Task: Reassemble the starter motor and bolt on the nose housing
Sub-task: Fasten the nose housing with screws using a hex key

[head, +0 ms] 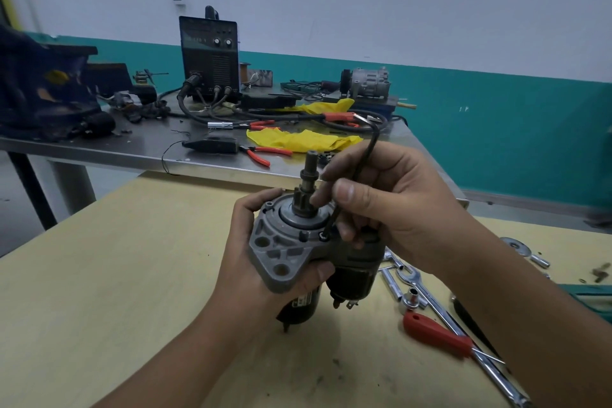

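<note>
Two bare hands work a hex key into a bolt on a starter motor held above a wooden table.

The left hand [265, 262] grips the grey cast-aluminium nose housing [281, 248] of the black cylindrical starter motor [351, 278], whose dark pinion gear and shaft [306, 189] point up. The right hand [390, 209] pinches a thin black L-shaped hex key [364, 156], its tip seated in a bolt head [322, 236] on the housing. On the pale yellow wooden table [132, 291] to the right lie a red-handled screwdriver [437, 334] and chrome socket wrenches [414, 285]. Behind stands a steel bench [132, 146] with a black welding machine [209, 56], yellow cloth [298, 139] and orange-handled pliers [265, 154].
</note>
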